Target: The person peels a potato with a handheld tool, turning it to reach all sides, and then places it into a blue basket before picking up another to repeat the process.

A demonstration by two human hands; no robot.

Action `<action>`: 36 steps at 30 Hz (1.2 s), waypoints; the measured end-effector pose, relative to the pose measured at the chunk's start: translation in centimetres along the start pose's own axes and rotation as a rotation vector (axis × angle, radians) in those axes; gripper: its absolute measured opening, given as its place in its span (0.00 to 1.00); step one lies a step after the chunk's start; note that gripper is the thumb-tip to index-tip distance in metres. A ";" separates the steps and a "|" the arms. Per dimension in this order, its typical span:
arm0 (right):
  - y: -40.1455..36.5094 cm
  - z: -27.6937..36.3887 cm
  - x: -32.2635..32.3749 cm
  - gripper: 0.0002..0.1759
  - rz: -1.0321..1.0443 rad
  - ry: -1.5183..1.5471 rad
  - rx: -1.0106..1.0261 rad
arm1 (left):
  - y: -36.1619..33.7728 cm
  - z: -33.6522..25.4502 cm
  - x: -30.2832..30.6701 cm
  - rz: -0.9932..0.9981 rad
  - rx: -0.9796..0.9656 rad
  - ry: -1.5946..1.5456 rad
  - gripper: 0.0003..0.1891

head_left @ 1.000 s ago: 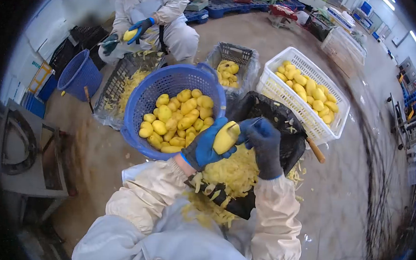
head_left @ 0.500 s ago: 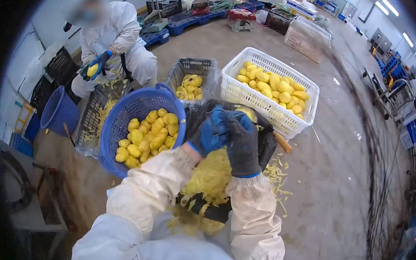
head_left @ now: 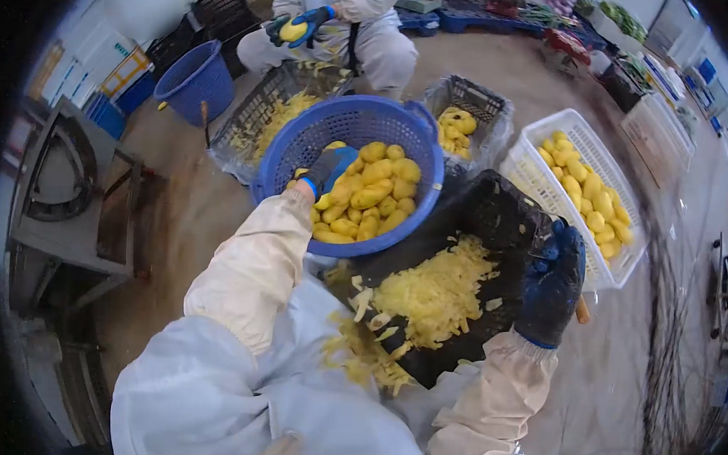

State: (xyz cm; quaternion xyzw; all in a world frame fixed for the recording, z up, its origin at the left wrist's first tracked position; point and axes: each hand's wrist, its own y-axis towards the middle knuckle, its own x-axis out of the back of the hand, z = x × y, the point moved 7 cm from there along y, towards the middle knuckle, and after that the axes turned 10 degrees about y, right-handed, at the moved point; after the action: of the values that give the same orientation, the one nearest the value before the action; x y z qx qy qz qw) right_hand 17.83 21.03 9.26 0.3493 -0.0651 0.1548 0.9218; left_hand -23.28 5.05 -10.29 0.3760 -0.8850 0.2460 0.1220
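My left hand [head_left: 327,172], in a dark glove with blue, reaches into a blue perforated basket [head_left: 290,135] of yellow potatoes [head_left: 374,196]. It touches the potatoes at the basket's left side, and its fingers are partly hidden among them. At the right edge of a black-lined container [head_left: 499,204] is my gloved right hand [head_left: 554,277], fingers curled closed; I cannot tell what is inside them. A heap of pale yellow peelings [head_left: 431,294] lies in the container between my arms, and more peelings hang over its near edge. Beside my right hand a wooden handle [head_left: 582,310] sticks out.
A white crate [head_left: 544,147] of potatoes stands to the right. Beyond the basket are a lined crate [head_left: 484,101] with yellow pieces and another crate [head_left: 250,108] with peelings. A seated person [head_left: 343,26] holds a potato. A blue bin [head_left: 198,84] and metal frame [head_left: 56,225] stand left.
My hands, close together over the peelings before, are now apart: the left has gone into the basket, the right to the container's right side. The view has turned left and down.
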 end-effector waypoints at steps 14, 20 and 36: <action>-1.6 -3.7 -4.3 0.03 -0.109 0.966 -0.816 | 9.6 12.4 -11.7 0.197 -0.288 1.232 0.43; -1.7 -3.7 -5.1 0.10 -0.057 0.822 -0.835 | 9.3 11.2 -12.5 0.070 -0.118 1.299 0.45; -3.4 -0.2 -9.0 0.08 0.190 0.841 -0.723 | -10.5 -9.0 -7.4 0.832 0.115 -1.067 0.17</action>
State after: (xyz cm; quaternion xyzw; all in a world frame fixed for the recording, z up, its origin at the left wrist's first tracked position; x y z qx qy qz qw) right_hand 10.45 16.60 4.88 -0.0882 0.2277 0.3311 0.9115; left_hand -10.31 8.06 -2.03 0.0798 -0.8804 0.1000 -0.4566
